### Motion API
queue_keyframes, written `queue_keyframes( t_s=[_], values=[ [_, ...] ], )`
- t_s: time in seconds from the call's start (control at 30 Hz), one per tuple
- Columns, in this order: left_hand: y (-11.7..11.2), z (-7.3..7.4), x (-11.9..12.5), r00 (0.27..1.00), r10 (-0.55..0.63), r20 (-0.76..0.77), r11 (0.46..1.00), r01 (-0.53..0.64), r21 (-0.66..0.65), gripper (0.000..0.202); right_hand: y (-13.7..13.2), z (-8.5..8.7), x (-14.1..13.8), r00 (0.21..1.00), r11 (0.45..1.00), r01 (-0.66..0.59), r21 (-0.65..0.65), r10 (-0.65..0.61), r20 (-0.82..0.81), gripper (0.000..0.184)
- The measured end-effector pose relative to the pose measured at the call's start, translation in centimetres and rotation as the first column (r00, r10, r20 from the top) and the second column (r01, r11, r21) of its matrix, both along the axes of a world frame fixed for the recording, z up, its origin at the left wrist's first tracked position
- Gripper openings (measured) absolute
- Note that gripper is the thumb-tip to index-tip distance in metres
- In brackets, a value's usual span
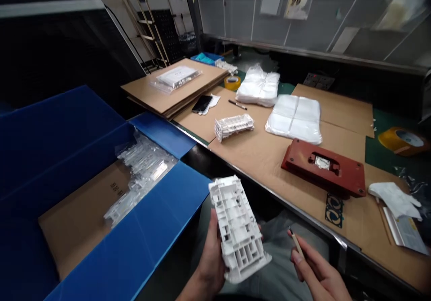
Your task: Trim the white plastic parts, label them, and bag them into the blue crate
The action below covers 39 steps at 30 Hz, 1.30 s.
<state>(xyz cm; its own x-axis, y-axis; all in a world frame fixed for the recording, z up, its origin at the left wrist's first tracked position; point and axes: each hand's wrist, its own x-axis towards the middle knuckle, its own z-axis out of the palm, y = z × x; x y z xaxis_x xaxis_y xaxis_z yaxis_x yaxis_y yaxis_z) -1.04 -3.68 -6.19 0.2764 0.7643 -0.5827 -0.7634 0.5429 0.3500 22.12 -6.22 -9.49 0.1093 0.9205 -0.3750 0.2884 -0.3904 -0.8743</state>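
Closest to the camera, the left hand (211,258) is curled under a white moulded plastic housing (237,229), its fingers and thumb wrapped around the long edge, holding the piece tilted up so its ribbed, pocketed side faces the person. Off to the left, within easy reach of that hand, stands a blue corrugated plastic bin (161,211) with its flaps folded outward, apparently to leave the opening free. Clear bags of white plastic parts (141,168) lie inside on a cardboard liner (81,220). The right hand (316,265) hangs just beside the housing, partly closed, pinching a thin wooden stick (296,243) between thumb and fingers, its tip angled up near the piece. Kraft cardboard sheets (286,157) cover the bench, likely to protect what is set down there. On them, a second white housing (234,127) lies near the bench edge, a smartphone (202,104) and pen (237,104) sit farther back, and two bagged white stacks (294,119) lie side by side. Next comes a red metal fixture (323,166), set flat with a small insert at its centre, then a crumpled white glove (393,200) resting on a booklet (406,231), and a yellow tape roll (400,140) beyond them.
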Motion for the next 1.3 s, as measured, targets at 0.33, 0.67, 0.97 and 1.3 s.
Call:
queue_keyframes(
  t_s=[0.33, 0.67, 0.97, 1.3],
  values=[
    [-1.6, 0.1, -0.6, 0.987, 0.046, -0.153, 0.995, -0.031, 0.098, 0.080, -1.7, 5.0, -0.3, 0.882, 0.910, -0.402, 0.104, 0.354, 0.312, 0.038],
    [-2.1, 0.1, -0.1, 0.995, -0.086, 0.052, 0.992, 0.080, 0.101, 0.090, -1.5, 5.4, -0.7, 0.924, 0.948, -0.314, 0.051, 0.293, 0.245, 0.036],
    [-2.5, -0.1, 0.3, 0.980, -0.149, 0.133, 0.987, 0.140, 0.074, 0.089, -2.1, 4.3, -1.8, 0.974, 0.979, -0.202, 0.025, 0.198, 0.110, 0.039],
    [-3.0, -0.5, -0.1, 0.954, -0.225, 0.200, 0.972, 0.204, 0.120, 0.091, -2.6, 4.2, -1.2, 0.988, 0.987, -0.153, -0.057, 0.154, 0.008, 0.038]
  ],
)
